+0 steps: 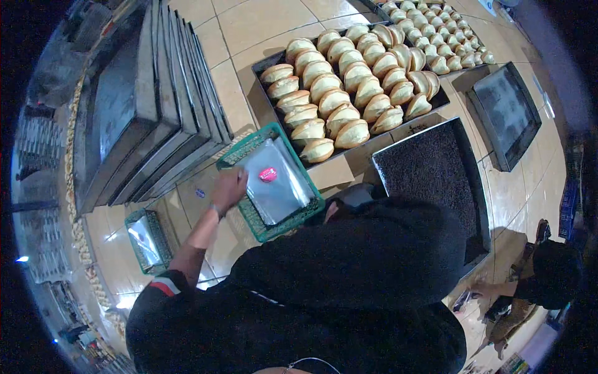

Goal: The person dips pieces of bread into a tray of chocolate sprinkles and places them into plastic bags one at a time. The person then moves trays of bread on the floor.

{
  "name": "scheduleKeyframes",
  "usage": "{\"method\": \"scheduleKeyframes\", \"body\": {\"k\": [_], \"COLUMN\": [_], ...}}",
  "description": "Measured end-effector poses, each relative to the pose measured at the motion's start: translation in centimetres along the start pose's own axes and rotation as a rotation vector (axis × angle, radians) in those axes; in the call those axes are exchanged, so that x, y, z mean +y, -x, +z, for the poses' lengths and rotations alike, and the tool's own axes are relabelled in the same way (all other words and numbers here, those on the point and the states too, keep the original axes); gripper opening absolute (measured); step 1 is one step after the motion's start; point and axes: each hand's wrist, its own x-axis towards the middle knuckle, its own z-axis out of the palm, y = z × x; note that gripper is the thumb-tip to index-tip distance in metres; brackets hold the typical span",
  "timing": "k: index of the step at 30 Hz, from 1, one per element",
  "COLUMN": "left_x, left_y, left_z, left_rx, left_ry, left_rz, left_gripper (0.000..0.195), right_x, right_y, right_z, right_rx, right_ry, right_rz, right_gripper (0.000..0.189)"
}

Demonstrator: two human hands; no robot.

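Note:
My left hand [230, 189] is at the left side of a green plastic basket [316, 204], its fingers curled; whether it grips anything does not show. Inside the basket lies a stack of clear plastic bags [279, 196] with a small pink-red item [268, 174] on top. My right hand is out of view, hidden behind my dark-clothed body. Beyond the basket, a dark metal tray [348, 152] holds rows of filled or split bread buns [334, 103]. A tray of dark granular material [427, 161] lies to the right of the basket.
Several metal trays [159, 117] stand on edge at the left. A smaller green basket [149, 243] sits on the tiled floor. Another bun tray [439, 37] is at the top right, near an unfilled tray [507, 114]. Another person [528, 285] is low at the right.

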Motion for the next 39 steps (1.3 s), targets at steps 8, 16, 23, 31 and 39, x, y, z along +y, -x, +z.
{"method": "scheduleKeyframes", "body": {"k": [8, 16, 23, 31, 39], "left_x": [5.7, 10.4, 8.0, 31.5, 18.3], "left_y": [-30.5, -38.2, -35.3, -14.5, -4.0], "left_z": [-4.4, -4.8, -12.2, -5.4, 4.8], "left_rx": [0.392, -0.088, -0.077, -0.402, -0.134], "left_ry": [0.012, -0.236, 0.076, 0.736, 0.553], "left_rz": [0.256, 0.538, 0.312, 0.541, 0.216], "left_gripper": [0.035, 0.031, 0.029, 0.034, 0.027], "right_x": [5.1, 6.4, 6.9, 5.1, 12.6], "right_y": [3.2, 6.7, 3.7, -7.8, 1.9], "right_z": [2.3, 0.6, -10.1, -10.2, -4.3], "right_rx": [0.024, 0.002, 0.057, 0.193, 0.623], "right_ry": [0.089, 0.044, -0.054, -2.010, -2.044], "right_rz": [0.135, 0.321, 0.267, -0.107, 0.538], "right_gripper": [0.027, 0.030, 0.032, 0.078, 0.064]}}
